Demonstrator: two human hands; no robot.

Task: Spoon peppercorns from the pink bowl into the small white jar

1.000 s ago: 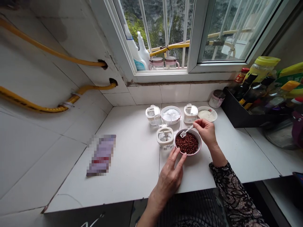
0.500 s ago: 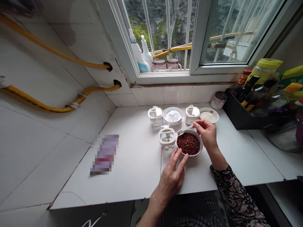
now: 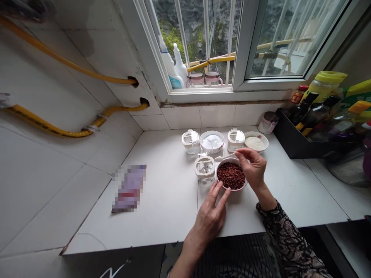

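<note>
At a bowl (image 3: 239, 189) of maroon grains (image 3: 231, 175), the right hand (image 3: 253, 167) pinches a white spoon (image 3: 227, 156), left hand (image 3: 211, 217) splayed.

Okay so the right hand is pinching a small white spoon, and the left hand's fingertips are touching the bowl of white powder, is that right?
Not quite. The head view shows the left hand touching the near side of the bowl of dark red grains instead. The right hand is indeed pinching a small white spoon.
</note>
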